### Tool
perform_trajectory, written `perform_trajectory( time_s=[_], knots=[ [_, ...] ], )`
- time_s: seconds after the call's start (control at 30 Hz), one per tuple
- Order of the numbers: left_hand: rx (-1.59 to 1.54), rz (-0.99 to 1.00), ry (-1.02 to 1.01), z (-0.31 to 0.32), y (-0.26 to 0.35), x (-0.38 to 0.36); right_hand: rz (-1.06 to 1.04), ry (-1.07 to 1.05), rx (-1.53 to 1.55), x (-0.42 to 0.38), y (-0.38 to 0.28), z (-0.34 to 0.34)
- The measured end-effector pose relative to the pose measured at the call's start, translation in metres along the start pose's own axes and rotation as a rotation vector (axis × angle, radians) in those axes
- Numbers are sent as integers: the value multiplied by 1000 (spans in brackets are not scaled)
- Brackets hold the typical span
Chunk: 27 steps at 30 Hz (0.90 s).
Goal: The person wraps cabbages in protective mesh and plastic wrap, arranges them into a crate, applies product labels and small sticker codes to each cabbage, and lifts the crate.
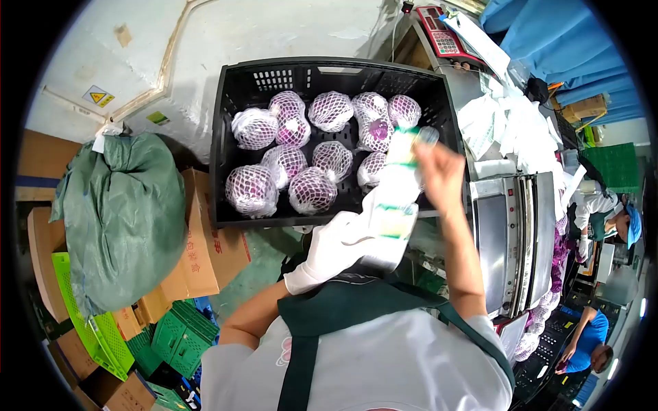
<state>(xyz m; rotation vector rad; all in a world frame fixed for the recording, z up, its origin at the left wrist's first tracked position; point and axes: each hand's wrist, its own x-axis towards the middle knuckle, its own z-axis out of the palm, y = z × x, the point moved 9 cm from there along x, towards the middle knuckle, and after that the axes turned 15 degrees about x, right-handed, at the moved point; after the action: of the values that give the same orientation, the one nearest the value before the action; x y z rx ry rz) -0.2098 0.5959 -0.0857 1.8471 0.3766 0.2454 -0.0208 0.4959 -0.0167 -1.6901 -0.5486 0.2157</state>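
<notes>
My left hand (336, 248), in a white glove, is closed on the lower part of a strip of green-and-white labels (396, 185). At the strip's upper end my bare right hand (439, 175) has its fingers pinched on a label; motion smears them. Both hands are at the near right side of a black plastic crate (329, 222). Inside the crate lie several round purple vegetables (313, 191) in white foam nets, spaced in loose rows. The strip hides part of one netted vegetable (371, 169) and the crate's near right area.
Left stand a tied green sack (127, 219), cardboard boxes (205, 240) and green crates (184, 335). To the right are a metal machine (497, 240), white papers (524, 127) and a red scale (442, 34). Two other people (593, 339) work at far right.
</notes>
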Motion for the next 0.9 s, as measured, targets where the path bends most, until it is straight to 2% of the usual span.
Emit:
perform_trajectory(
  time_s=[0.03,0.07,0.1,0.17,0.2,0.27,0.3,0.33,0.37,0.43,0.5,0.57,0.6,0.7,0.73,0.77,0.83,0.9],
  knots=[
    [44,-63,-31,5,-1,3,45,109,0,35,21,-23],
    [22,-160,-98,11,-9,3,100,108,-10,68,39,-34],
    [20,-162,-82,13,-15,5,153,103,-20,101,58,-43],
    [83,-268,82,5,-35,5,27,-4,-152,155,131,-45],
    [54,-297,205,-4,-36,4,-13,-57,-330,170,154,-41],
    [-99,-378,405,-23,-28,0,89,-189,-688,193,214,-36],
    [-157,-501,444,-27,-34,-8,136,-220,-856,198,235,-37],
    [-85,-481,530,-35,-36,-14,222,-219,-1018,200,234,-39],
    [-12,-460,612,-43,-38,-18,153,-157,-1071,206,227,-41],
    [-90,-547,712,-49,-40,-27,81,-175,-1104,213,208,-37],
    [-73,-555,732,-50,-42,-30,122,-164,-1076,209,204,-35],
    [-153,-542,779,-49,-41,-30,-594,-6,-896,187,160,-19],
    [-139,-528,785,-48,-38,-27,-644,3,-903,179,155,-12],
    [-88,-538,758,-45,-34,-24,-487,20,-795,186,191,-8],
    [-84,-541,745,-43,-32,-26,-111,-64,-853,190,234,-12],
    [-93,-536,745,-42,-31,-27,-247,55,-887,180,251,-19],
    [-103,-504,756,-45,-28,-21,-331,106,-742,178,249,-20],
    [-23,-513,767,-45,-24,-26,-316,144,-695,180,255,-23]
  ],
)
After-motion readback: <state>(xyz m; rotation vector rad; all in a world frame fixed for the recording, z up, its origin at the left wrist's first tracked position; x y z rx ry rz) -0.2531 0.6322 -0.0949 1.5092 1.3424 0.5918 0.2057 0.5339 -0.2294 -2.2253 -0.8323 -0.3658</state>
